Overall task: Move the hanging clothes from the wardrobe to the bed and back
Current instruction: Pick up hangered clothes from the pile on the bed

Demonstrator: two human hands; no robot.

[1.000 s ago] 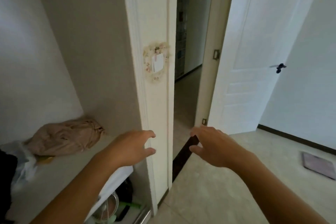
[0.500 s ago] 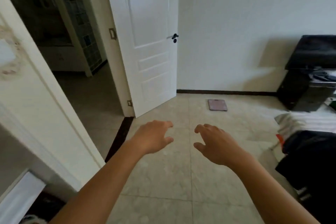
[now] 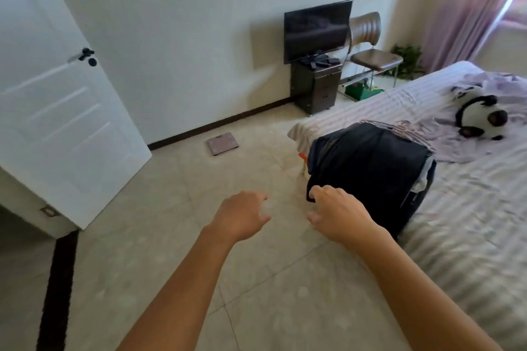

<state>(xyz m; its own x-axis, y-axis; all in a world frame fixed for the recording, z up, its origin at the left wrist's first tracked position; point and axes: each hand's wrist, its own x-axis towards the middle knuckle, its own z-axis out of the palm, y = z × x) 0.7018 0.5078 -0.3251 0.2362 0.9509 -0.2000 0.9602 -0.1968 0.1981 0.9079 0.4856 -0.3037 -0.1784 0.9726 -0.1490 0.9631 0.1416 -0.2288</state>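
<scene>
Since half a second ago the view has swung right: the doorway has slid to the far left edge, and the bed with the pile of dark clothes now fills the right side; both arms remain stretched forward, side by side, much as before.

Left hand hangs over the tiled floor, palm down, wrist level, fingers loosely curved and apart, thumb pointing right; its grip is spread and holds nothing; right hand sits just right of it, also palm down, fingers bent loosely downward, thumb pointing left toward the other hand; its grip is likewise spread and empty; its fingertips overlap the near left edge of the clothes pile in the view, though whether they touch the cloth I cannot tell.

Clothes lie heaped on the near left corner of the bed, partly hanging over its edge; hangers show at the pile's far side; a panda toy lies on the striped sheet farther right; a scale rests on the floor near the far wall; a television stands on a dark cabinet, a chair just right of it; the white door stands open on the left.
</scene>
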